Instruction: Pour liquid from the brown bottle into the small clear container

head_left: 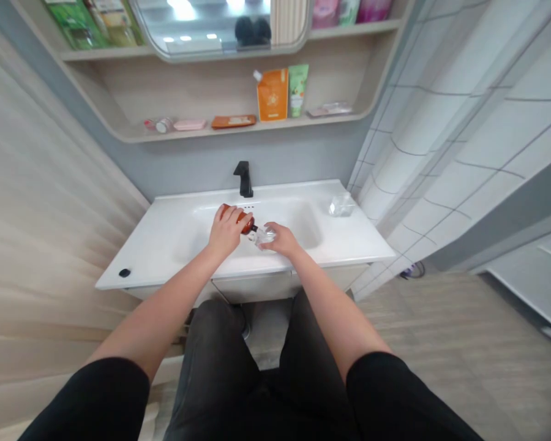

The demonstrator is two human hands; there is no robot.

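My left hand (226, 231) is wrapped round a brown bottle (247, 225), tilted so its dark neck points down to the right. In my right hand (280, 239) is a small clear cup (264, 236), held close against the bottle's mouth. Whether the two touch, I cannot tell. Both are over the white sink (303, 223). A small black cap (124, 272) lies on the counter at the left front. Behind the hands stands the black faucet (244, 179).
A clear container (341, 205) sits on the counter's right side. Above, a shelf (202, 130) carries an orange pouch (273, 95), a green tube (297, 90) and several small items. A mirror (224, 27) hangs over it. Curtain (37, 202) at left, tiled wall (441, 153) at right.
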